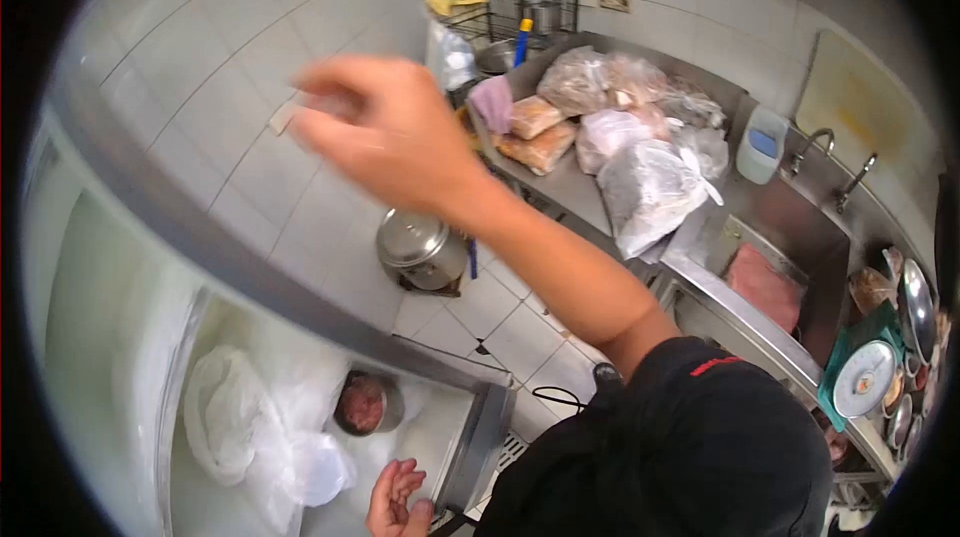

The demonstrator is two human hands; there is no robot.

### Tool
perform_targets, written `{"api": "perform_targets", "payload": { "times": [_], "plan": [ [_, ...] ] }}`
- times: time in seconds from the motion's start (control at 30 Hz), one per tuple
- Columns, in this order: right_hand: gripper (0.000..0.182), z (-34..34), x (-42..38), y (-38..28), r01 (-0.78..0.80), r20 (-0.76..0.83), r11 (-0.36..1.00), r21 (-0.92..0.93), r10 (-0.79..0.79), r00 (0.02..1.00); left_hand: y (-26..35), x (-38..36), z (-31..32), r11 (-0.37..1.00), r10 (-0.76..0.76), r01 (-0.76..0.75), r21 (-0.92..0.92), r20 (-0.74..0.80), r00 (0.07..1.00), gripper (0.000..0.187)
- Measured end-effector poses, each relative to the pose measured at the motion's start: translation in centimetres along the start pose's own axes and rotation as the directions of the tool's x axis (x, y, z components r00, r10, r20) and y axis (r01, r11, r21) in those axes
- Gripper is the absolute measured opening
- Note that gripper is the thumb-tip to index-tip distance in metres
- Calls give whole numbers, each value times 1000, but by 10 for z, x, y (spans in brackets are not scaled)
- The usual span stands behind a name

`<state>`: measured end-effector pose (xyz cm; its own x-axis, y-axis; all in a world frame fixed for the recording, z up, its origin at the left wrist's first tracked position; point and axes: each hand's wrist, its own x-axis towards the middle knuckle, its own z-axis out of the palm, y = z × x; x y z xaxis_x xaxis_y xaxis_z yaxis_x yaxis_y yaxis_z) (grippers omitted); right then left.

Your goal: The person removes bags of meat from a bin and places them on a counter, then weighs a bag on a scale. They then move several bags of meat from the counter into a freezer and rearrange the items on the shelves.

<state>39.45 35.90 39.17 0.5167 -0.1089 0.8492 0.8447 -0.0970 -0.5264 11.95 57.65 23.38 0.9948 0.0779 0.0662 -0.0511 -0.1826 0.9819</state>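
My right hand [385,137] is raised and blurred in front of the white tiled wall. Its fingertips are at a small pale piece [284,118], and I cannot tell whether it holds it. My left hand [394,499] is low at the bottom edge, palm up with fingers loosely curled and nothing in it. It sits inside a white chest freezer [478,442], just below a metal bowl of raw meat [365,403]. White plastic bags [250,427] lie beside the bowl. My black sleeve fills the lower right.
A grey metal bar [200,237] crosses above the freezer. A lidded steel pot [420,249] stands on the tiled floor. The steel counter [580,187] carries bagged food [645,187]; beyond it are a sink with pink meat [765,287], taps, a scale [865,377] and a dish rack [520,12].
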Motion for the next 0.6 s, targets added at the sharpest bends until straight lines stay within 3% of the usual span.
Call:
{"api": "perform_targets", "payload": {
  "times": [0.1, 0.13, 0.2, 0.27, 0.3, 0.4, 0.5, 0.6],
  "plan": [
    [38, -127, -60, 114, -313, 63, 860, -404, 368, 928, -3, 49, 49, 996, -42, 35, 76, 94, 995, 53],
    [39, -171, -84, 154, -389, -42, 829, -402, 407, 912, -4, 64, 76, 994, 32, -36, 104, 44, 999, 46],
    [37, -271, -129, 210, -534, -250, 572, -622, 501, 828, -26, 95, 112, 999, -32, 30, 30, 77, 997, 48],
    [43, -364, -172, 254, -615, -428, 317, -722, 494, 757, -42, 125, 148, 990, -135, 138, -16, 129, 982, 53],
    [47, -398, -187, 263, -634, -491, 180, -752, 488, 722, -41, 137, 166, 985, -173, 173, 12, 163, 971, 53],
    [59, -470, -214, 291, -672, -574, -46, -739, 564, 593, -48, 177, 223, 976, -215, 214, 36, 280, 936, 53],
    [65, -507, -230, 317, -757, -606, -162, -633, 713, 354, -60, 212, 267, 974, -220, 227, 30, 394, 892, 51],
    [56, -512, -241, 325, -736, -647, -179, -653, 636, 420, -74, 244, 305, 966, -240, 254, 40, 489, 838, 49]
  ]
}}
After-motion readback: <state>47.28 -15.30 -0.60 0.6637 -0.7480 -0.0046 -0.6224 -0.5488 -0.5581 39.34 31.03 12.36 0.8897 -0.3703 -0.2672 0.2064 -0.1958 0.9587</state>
